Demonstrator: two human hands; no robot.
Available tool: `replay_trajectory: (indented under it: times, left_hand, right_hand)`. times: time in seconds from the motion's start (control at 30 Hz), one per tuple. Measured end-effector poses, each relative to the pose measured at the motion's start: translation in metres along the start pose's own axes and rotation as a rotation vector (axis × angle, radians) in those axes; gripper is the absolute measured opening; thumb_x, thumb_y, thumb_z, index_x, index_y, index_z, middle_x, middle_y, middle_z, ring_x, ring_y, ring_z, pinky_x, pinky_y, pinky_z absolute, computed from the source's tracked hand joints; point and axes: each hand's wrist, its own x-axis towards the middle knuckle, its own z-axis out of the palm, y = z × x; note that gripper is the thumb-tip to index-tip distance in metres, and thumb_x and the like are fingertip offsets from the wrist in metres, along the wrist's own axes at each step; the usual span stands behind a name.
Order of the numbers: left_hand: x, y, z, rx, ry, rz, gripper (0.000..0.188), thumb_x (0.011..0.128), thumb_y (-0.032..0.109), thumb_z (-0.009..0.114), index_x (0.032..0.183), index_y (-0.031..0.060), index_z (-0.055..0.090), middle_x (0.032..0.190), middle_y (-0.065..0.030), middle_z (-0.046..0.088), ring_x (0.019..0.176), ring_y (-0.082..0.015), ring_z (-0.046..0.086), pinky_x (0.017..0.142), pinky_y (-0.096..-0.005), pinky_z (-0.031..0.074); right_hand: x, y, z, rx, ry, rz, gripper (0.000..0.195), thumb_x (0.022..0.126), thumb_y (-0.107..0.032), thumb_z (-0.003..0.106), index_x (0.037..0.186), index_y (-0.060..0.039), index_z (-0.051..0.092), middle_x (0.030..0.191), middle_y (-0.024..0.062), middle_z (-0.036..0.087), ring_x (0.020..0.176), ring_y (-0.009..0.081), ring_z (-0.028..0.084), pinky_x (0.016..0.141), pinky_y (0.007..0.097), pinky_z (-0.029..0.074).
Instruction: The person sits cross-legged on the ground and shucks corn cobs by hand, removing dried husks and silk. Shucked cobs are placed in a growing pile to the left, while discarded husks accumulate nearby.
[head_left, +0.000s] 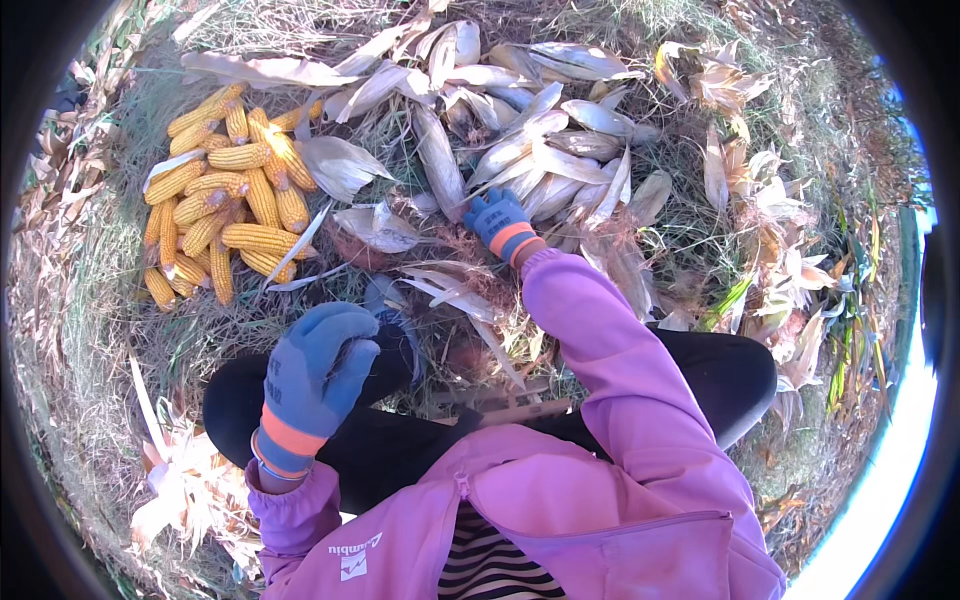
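Note:
My left hand (319, 371), in a blue and orange work glove, is raised above my left knee. Its fingers are curled, with a gap towards the thumb and nothing seen in it. My right hand (496, 217), gloved alike, reaches to the near edge of a heap of corn ears in dry husks (555, 161). Its fingertips touch the heap beside a long husked-over ear (439, 161); whether they grip anything is hidden. Bare yellow corn cobs (225, 195) lie piled on the left, several deep.
Loose husks (379, 227) and reddish corn silk (480, 277) litter the dry grass before my folded legs (720, 382). A stripped leaf (341, 165) lies against the yellow pile. More husks (780, 217) stretch along the right, and others (195, 487) sit at lower left.

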Motion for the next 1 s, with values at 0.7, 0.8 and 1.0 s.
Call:
replay_trajectory:
  times: [0.7,0.8,1.0]
  left_hand:
    - [0.027,-0.099,0.126,-0.28,0.635,-0.287,0.05,0.078,0.015,0.069,0.119,-0.0015,0.046,0.104,-0.0082,0.056,0.089,-0.0144,0.054,0.081,-0.027,0.045]
    - [0.038,-0.086,0.129,-0.451,0.564,-0.256,0.044,0.081,0.014,0.066,0.117,-0.002,0.048,0.107,-0.0086,0.057,0.093,-0.014,0.054,0.083,-0.027,0.045]
    - [0.041,-0.078,0.14,-0.786,0.558,-0.244,0.03,0.085,0.015,0.06,0.111,-0.0005,0.054,0.101,-0.0066,0.06,0.089,-0.013,0.056,0.08,-0.026,0.045]
  right_hand:
    - [0.001,-0.067,-0.128,0.831,0.468,0.264,0.022,0.071,-0.006,0.056,0.093,-0.0077,0.055,0.083,0.0181,0.059,0.08,0.0367,0.056,0.07,0.0436,0.044]
    - [-0.006,-0.084,-0.147,0.997,0.412,0.313,0.018,0.074,-0.008,0.055,0.092,-0.0065,0.055,0.08,0.0196,0.059,0.077,0.039,0.057,0.066,0.0442,0.044]
    - [-0.02,-0.097,-0.157,1.094,0.398,0.449,0.025,0.077,-0.008,0.057,0.101,-0.0044,0.056,0.08,0.021,0.061,0.075,0.0377,0.06,0.064,0.039,0.047]
